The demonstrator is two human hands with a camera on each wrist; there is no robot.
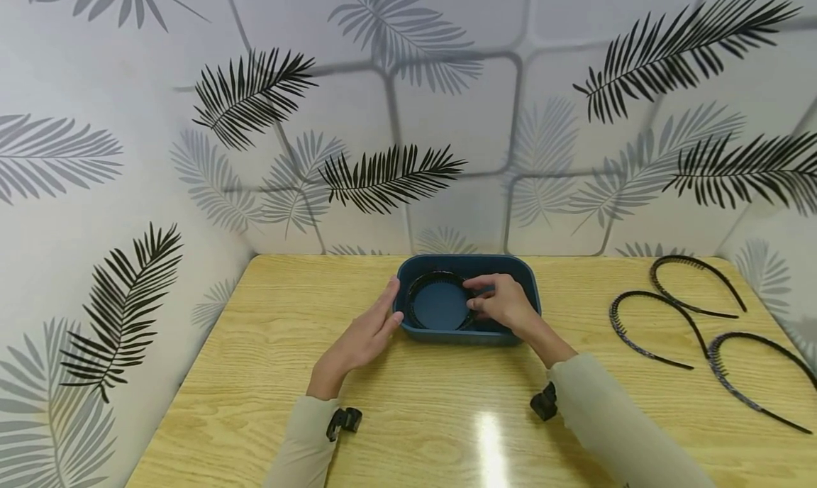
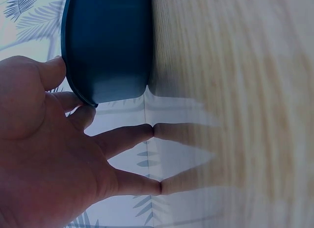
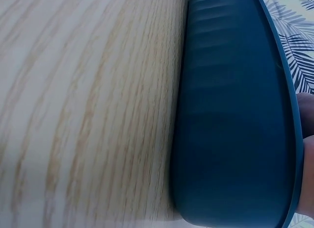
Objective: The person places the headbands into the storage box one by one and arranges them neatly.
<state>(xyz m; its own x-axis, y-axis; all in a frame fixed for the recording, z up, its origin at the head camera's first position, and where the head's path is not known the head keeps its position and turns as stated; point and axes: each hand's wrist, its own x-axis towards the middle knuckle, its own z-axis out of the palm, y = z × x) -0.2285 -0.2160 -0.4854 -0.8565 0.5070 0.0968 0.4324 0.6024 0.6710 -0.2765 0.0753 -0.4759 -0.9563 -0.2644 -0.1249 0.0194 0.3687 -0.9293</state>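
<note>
A dark blue rectangular bin [image 1: 481,337] stands near the back of the table. Inside its left part lies a black toothed headband [image 1: 416,289], curved into a near-circle. My right hand [image 1: 507,303] reaches in over the front rim, and its thumb and index finger pinch the band's right side. My left hand [image 1: 367,332] steadies the bin's left end. In the left wrist view its thumb and nearest fingers touch the rim, while the other two stretch straight down to the tabletop. The bin's front wall [image 3: 235,115] hides most of my right hand in the right wrist view.
Three more black headbands lie on the right of the wooden table [image 1: 287,289]: a back one [image 1: 727,275], a left one [image 1: 615,318] and a front one [image 1: 718,364]. Leaf-patterned walls [image 1: 447,119] rise behind and at both sides.
</note>
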